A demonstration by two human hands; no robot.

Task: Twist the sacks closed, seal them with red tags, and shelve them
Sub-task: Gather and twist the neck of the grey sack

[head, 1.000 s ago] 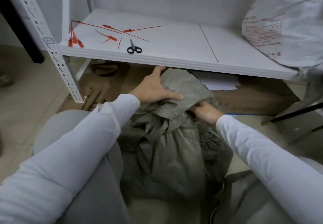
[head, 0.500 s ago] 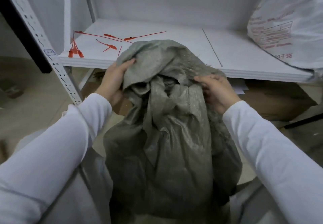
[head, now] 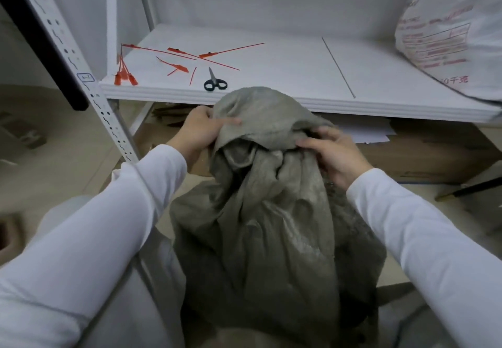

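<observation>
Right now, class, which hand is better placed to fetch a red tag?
Left. The left hand sits just below the red tags at the left end of the shelf; the right hand grips the neck of the sack, farther away.

1. I have one view, a wide-angle camera on the head, looking forward and down.
2. It sits close: sleeves [head: 95, 225] enter from both lower corners, and the left hand [head: 197, 130] and right hand [head: 334, 152] grip the sack [head: 266, 211] at centre frame.
3. It faces the shelf [head: 285, 70], which spans the upper half; floor [head: 54, 157] shows at the left edge.
</observation>
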